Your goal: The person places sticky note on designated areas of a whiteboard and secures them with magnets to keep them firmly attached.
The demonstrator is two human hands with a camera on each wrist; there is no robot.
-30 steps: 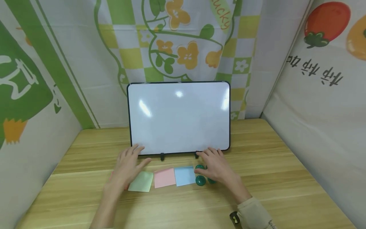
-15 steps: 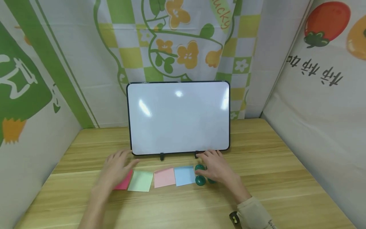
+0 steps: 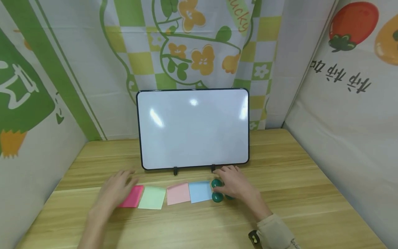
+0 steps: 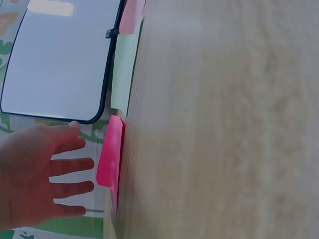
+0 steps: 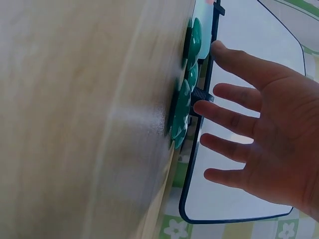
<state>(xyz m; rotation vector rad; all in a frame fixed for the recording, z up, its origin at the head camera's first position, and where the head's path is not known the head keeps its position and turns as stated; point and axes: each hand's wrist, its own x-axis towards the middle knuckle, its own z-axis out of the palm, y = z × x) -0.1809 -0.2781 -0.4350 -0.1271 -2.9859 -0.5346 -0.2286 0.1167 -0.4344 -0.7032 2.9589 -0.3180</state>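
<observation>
My left hand (image 3: 117, 188) hovers over the hot-pink sticky note (image 3: 133, 197), its fingers spread with nothing in them; the left wrist view shows the palm facing the note (image 4: 110, 152). On the other side my right hand (image 3: 233, 181) is held above several round green magnets (image 3: 217, 197), partly covering them, fingers apart and holding nothing. In the right wrist view those green magnets (image 5: 182, 109) sit on the table below the fingertips. Between the hands lie a pale green sticky note (image 3: 152, 197), a light pink one (image 3: 178, 193) and a blue one (image 3: 200, 191) in a row.
A black-framed whiteboard (image 3: 194, 129) stands behind the notes on small black feet (image 3: 175, 171). The wooden table (image 3: 186, 228) is bounded by printed cloth at the back (image 3: 146, 65) and sides. A beige sleeve (image 3: 276, 231) covers my right forearm.
My left hand has moved left and toward me, away from the whiteboard's lower left corner, uncovering the hot-pink note. My right hand has stayed nearly still over the magnets.
</observation>
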